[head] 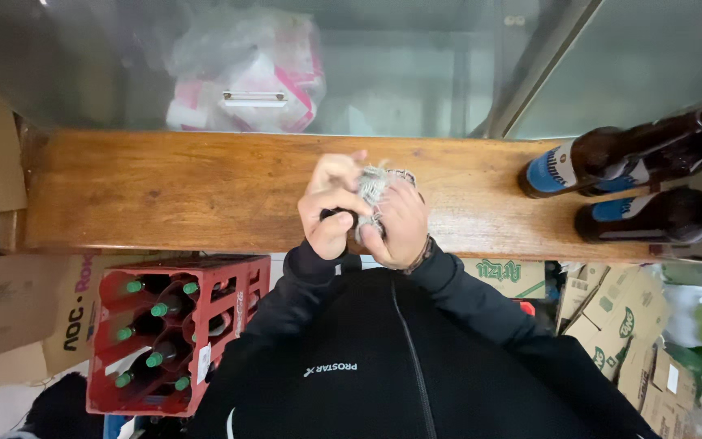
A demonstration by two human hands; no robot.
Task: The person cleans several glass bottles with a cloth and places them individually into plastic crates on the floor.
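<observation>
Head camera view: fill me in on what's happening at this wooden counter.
A person in a black zip jacket stands at the wooden counter, both hands raised together over it. The left hand and the right hand share a grip on a small grey, crumpled, cloth-like bundle; what it is cannot be told. Brown bottles with blue labels lie at the counter's right end. A red crate of green-capped bottles sits on the floor to the left.
</observation>
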